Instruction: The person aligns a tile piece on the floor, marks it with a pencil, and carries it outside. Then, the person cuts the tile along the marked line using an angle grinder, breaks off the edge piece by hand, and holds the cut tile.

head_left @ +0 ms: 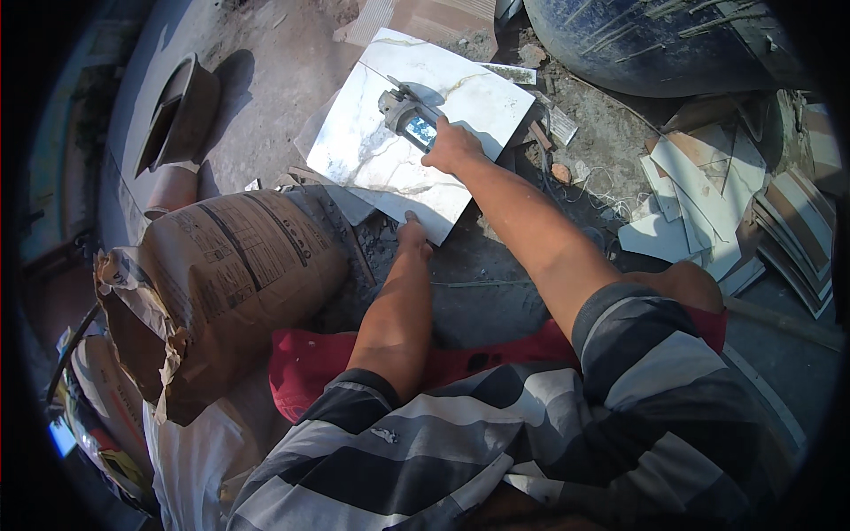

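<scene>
A pale veined tile [496, 97] is laid flat on the ground at 12 o'clock, and a power cutter [409, 122] is set on its face. The cutter is held by the right hand [454, 149], its grip wrapped around the body. The left hand [413, 237] is placed at the tile's 6 o'clock edge, thumb on top; whether its fingers are closed beneath cannot be told.

The work is judged to be at an early stage: a thin dark line is seen running from the tile's edge at 10 to 11 o'clock to the cutter, though whether it is cut or drawn is unclear. Beyond the cutter no line is made out, and the tile appears unsplit, so most of the crossing seems left. Broken tile pieces [695, 190] are stacked at 2 to 3 o'clock.
</scene>
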Demonstrator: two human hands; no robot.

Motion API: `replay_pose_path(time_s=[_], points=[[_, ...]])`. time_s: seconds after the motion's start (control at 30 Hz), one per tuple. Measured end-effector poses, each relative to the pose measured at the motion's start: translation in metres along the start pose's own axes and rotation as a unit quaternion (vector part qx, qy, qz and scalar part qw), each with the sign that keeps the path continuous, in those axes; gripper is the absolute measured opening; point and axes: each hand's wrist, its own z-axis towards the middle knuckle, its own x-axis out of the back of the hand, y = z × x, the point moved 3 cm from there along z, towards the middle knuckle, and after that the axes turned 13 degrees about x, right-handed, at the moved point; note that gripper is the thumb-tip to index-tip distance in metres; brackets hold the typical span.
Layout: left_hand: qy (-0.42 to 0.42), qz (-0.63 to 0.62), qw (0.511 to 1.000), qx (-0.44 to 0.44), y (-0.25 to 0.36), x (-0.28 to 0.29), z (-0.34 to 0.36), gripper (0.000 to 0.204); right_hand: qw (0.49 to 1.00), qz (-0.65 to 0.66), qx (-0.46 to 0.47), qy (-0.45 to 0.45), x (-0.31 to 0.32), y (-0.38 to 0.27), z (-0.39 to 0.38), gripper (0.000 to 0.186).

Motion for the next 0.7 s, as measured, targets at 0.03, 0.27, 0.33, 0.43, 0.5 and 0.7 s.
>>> replay_pose_path(time_s=[0.03, 0.27, 0.33, 0.43, 0.5, 0.7], points=[[0.003, 0.005, 1.000, 0.000, 0.000, 0.000, 0.001, 0.052, 1.000, -0.002, -0.002, 0.004, 0.001, 0.000, 0.001, 0.080], [0.016, -0.001, 1.000, -0.015, 0.001, -0.001, -0.003, 0.047, 1.000, 0.008, -0.009, -0.011, 0.000, 0.001, 0.000, 0.079], [0.022, -0.006, 1.000, -0.015, 0.001, -0.001, -0.005, 0.047, 1.000, 0.002, -0.009, -0.010, 0.001, 0.002, -0.003, 0.079], [0.018, -0.005, 1.000, -0.009, 0.002, -0.002, -0.007, 0.049, 1.000, -0.002, -0.011, -0.009, 0.002, 0.003, -0.006, 0.079], [0.015, -0.005, 1.000, -0.005, 0.001, -0.002, -0.007, 0.051, 1.000, -0.002, -0.010, -0.012, 0.002, 0.004, -0.007, 0.079], [0.032, 0.011, 0.999, -0.003, 0.001, -0.001, -0.007, 0.049, 1.000, -0.001, -0.015, -0.011, 0.002, 0.005, -0.010, 0.079]])
